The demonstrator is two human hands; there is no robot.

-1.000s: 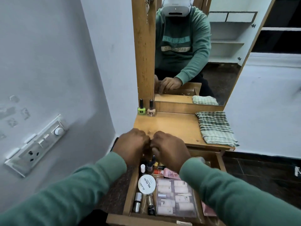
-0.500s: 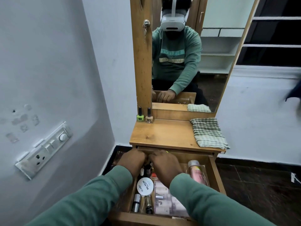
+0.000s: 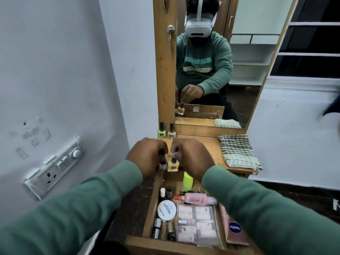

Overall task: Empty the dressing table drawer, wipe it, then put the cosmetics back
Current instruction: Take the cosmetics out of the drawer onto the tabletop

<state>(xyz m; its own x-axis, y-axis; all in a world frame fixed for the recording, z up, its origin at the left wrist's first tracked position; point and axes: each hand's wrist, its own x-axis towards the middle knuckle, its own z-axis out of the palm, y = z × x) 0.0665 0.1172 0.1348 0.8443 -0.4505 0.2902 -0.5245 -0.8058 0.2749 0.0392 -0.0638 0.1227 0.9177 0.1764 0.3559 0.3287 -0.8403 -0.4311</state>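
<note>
Both hands are up over the back end of the open drawer (image 3: 152, 208), right at the tabletop's (image 3: 207, 146) front edge. The left hand (image 3: 147, 157) has its fingers curled round a small pale bottle (image 3: 162, 165), too blurry to say more. The right hand (image 3: 191, 157) pinches the black cap of a beige polish bottle (image 3: 173, 165), which hangs upright just beside the other one.

The drawer is loaded: a round white tin (image 3: 166, 210), a pink bottle (image 3: 196, 198) lying on its side, a clear sachet pack (image 3: 196, 225), a Vaseline pack (image 3: 234, 229) and a neon green piece (image 3: 187, 181).

On top, 2 polishes stand by the mirror (image 3: 239, 70): a green one (image 3: 161, 132) and a tan one (image 3: 171, 133). A checked cloth (image 3: 239, 153) sits at the right.
</note>
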